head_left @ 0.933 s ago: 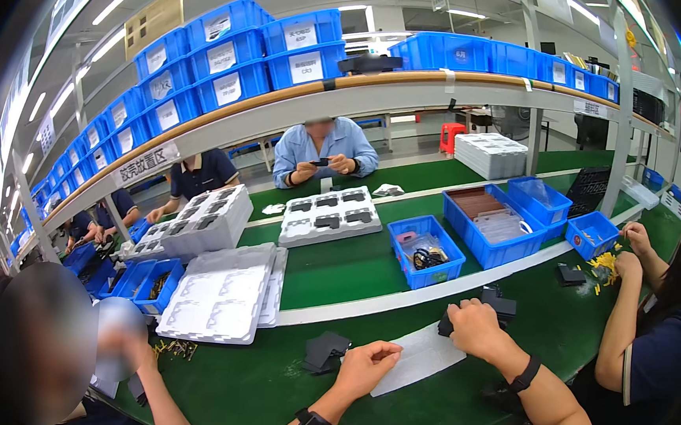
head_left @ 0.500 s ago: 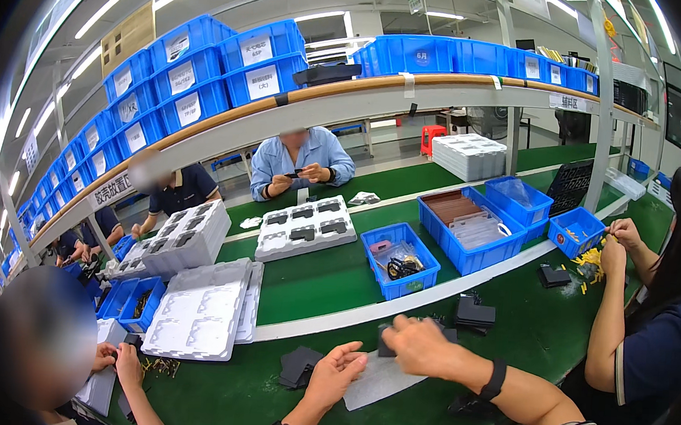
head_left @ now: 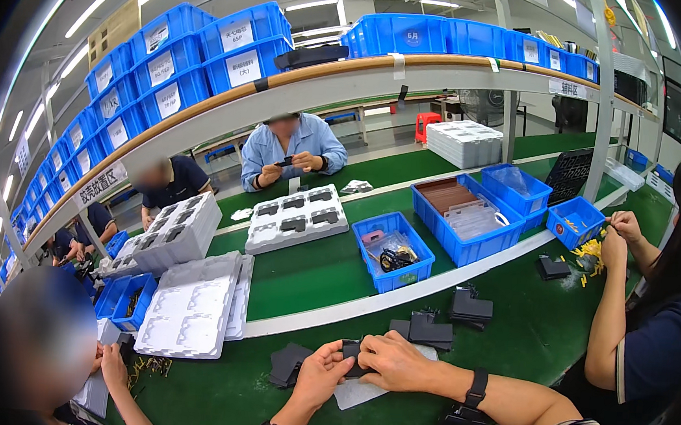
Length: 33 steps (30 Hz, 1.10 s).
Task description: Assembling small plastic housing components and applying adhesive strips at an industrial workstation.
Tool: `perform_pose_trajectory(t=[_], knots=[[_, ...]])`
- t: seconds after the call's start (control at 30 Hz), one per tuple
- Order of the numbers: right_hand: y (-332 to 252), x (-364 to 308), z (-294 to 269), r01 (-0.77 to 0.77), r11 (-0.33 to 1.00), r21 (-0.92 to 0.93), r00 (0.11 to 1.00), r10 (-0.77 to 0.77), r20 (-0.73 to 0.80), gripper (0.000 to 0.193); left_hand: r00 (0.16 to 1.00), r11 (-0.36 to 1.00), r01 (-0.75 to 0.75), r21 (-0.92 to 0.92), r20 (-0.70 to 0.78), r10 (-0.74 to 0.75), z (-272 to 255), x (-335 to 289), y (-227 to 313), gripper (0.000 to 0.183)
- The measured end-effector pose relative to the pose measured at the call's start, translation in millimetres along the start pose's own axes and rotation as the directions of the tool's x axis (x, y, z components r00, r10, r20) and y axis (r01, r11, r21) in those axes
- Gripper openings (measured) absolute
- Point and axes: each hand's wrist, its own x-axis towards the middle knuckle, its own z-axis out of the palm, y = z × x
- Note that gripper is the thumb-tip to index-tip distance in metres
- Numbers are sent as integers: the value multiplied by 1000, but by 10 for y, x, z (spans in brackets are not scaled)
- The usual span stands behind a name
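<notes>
My left hand and my right hand meet over the green bench, both closed on one flat black piece. My left thumb and fingers pinch its left side, while my right fingers press on its right side and partly cover it. Beneath them lies a thin whitish sheet. Beside my left hand is a loose pile of flat black pieces. Beyond my right hand are a group of similar pieces and a stack of L-shaped black pieces.
White moulded trays stand at the left, and another tray sits on the green belt. Ahead are a blue bin with bagged parts and a larger blue bin. Co-workers sit on both sides and opposite. A shelf carrying blue bins spans above.
My right hand has come left and down from the group of black pieces, bringing a black piece to my left hand. My left hand now grips it too. The view has shifted slightly.
</notes>
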Motion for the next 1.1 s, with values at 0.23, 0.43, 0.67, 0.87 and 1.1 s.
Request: perform_pose_trajectory(t=[0.23,0.43,0.67,0.87,1.1], knots=[[153,-9,-327,-88,971,-223,996,88,-11,21,1000,1000,22,12,-14,-22,56,-55,57,40],[194,-88,-505,-150,962,-228,862,240,447,45,999,999,29,-20,-14,-29,48,-45,57,38],[141,-96,-373,-41,943,-329,901,177,395,47,983,949,170,-265,113,-144,29,-47,57,34],[256,-193,-241,11,892,-451,959,119,258,37,962,935,247,-255,177,-205,75,-87,187,35],[260,-120,-239,17,901,-433,970,89,225,33,956,964,199,-175,249,-153,71,-55,176,34]])
